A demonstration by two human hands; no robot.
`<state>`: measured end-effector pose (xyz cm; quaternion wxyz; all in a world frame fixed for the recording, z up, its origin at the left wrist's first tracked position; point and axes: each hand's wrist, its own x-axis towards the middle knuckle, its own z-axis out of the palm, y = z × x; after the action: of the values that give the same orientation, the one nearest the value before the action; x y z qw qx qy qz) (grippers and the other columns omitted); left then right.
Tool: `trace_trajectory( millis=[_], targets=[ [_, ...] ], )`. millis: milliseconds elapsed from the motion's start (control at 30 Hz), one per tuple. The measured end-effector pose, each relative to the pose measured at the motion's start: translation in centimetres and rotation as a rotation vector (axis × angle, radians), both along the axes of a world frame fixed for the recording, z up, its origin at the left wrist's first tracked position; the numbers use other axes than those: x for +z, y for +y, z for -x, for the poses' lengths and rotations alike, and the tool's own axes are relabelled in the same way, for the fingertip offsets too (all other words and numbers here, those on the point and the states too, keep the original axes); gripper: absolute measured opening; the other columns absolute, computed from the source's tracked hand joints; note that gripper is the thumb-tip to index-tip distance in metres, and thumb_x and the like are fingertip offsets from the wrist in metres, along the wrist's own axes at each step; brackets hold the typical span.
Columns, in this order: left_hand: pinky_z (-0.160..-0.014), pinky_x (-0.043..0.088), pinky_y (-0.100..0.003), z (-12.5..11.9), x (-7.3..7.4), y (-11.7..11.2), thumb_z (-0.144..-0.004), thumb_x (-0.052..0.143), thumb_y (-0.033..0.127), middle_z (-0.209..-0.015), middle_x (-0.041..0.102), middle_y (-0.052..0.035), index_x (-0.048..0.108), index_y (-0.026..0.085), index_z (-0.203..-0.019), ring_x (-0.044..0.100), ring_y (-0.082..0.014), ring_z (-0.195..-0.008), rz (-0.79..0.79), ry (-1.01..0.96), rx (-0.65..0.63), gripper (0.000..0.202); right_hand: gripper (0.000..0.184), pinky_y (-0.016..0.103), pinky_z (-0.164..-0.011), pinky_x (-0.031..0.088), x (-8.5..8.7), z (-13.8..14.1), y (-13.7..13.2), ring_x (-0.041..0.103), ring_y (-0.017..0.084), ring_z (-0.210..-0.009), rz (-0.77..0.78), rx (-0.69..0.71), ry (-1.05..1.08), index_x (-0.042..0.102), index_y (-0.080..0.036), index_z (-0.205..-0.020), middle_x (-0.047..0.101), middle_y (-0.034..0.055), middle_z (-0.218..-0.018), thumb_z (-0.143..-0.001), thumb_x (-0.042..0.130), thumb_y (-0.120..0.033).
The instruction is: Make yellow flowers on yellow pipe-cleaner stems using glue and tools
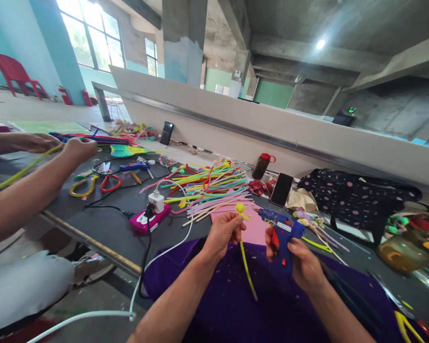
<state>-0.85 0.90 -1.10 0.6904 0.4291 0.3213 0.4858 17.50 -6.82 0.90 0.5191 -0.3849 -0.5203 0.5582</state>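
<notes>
My left hand (226,234) pinches a yellow pipe-cleaner flower (240,208) just below its head, and the yellow-green stem (248,271) hangs down from the fingers. In my right hand (302,262) is a blue hot glue gun (284,231) with a red trigger; the fingers wrap round its handle. Its nozzle points left toward the flower, with a small gap between them. Beneath both hands lie a pink sheet (253,228) and a dark purple cloth (229,295).
Many coloured pipe cleaners (214,186) lie in the middle. A magenta power strip (148,221) with cords sits to the left, near scissors (110,183) and another glue gun (134,166). A co-worker's hands (76,150) work at far left. Phone (281,189), bottle (261,166), bag (350,200) and glass jar (407,250) stand rightward.
</notes>
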Motion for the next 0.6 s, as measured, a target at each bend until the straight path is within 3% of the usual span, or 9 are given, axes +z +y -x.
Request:
trace_trajectory(
  millis=[267, 433, 600],
  targets=[
    [-0.03, 0.029, -0.015, -0.6, 0.0, -0.3, -0.07, 0.06, 0.038, -0.04, 0.054, 0.0027, 0.053, 0.013, -0.067, 0.042, -0.0059, -0.028, -0.071, 0.063, 0.028, 0.026, 0.042, 0.027, -0.046, 0.041, -1.1, 1.9, -1.0, 0.056, 0.019, -0.059, -0.07, -0.069, -0.062, 0.058, -0.016, -0.098, 0.062, 0.0088, -0.075, -0.078, 0.043, -0.049],
    [-0.03, 0.028, -0.015, -0.5, -0.1, -0.4, -0.071, 0.059, 0.04, -0.04, 0.053, 0.0031, 0.053, 0.013, -0.067, 0.04, -0.0049, -0.028, -0.074, 0.046, 0.013, 0.028, 0.046, 0.027, -0.047, 0.039, -1.3, 2.3, -1.2, 0.055, 0.017, -0.055, -0.18, -0.139, -0.227, 0.057, -0.017, -0.097, 0.061, 0.0064, -0.07, -0.079, 0.042, -0.056],
    [-0.03, 0.028, -0.015, -0.4, 0.1, -0.4, -0.07, 0.06, 0.038, -0.045, 0.056, 0.0022, 0.053, 0.013, -0.066, 0.042, -0.0045, -0.029, -0.042, 0.027, -0.016, 0.026, 0.049, 0.025, -0.042, 0.036, -1.6, 2.4, -1.5, 0.054, 0.017, -0.053, -0.222, -0.116, -0.305, 0.057, -0.016, -0.098, 0.061, 0.007, -0.07, -0.08, 0.039, -0.058]
  ],
)
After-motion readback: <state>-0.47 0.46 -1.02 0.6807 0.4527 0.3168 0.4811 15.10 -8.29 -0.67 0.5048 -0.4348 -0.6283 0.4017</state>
